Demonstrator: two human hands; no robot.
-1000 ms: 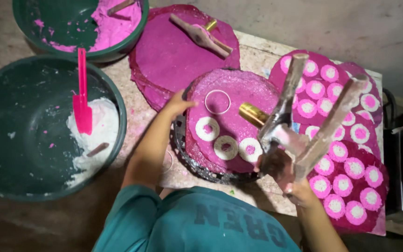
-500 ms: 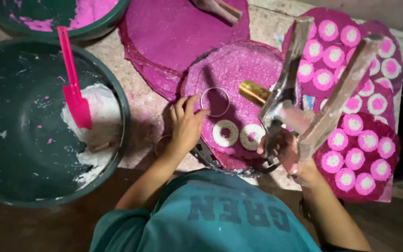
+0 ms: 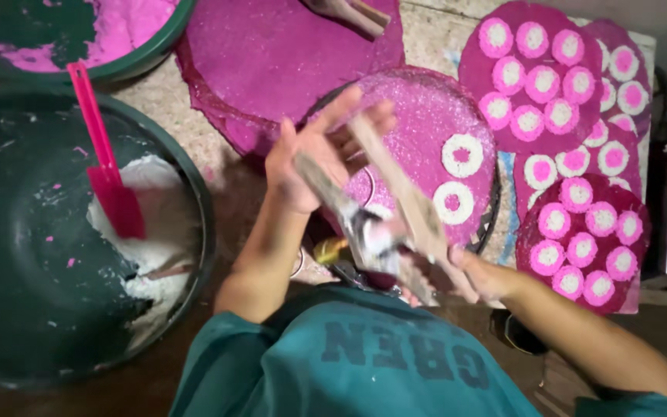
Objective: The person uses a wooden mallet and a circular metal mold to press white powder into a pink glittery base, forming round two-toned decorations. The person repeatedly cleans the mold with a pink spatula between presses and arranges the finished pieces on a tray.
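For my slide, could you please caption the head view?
Both hands, left and right, grip metal tongs above a glittery pink tray.

Two hands are in view, the left hand and the right hand, with two long sticks between them. Two dark green basins stand at the left, and one pink spatula lies in the nearer one. Two white-and-pink rings sit on the glittery round tray. Three round pink sheets at the right carry many small pink-and-white discs, too crowded to count surely.
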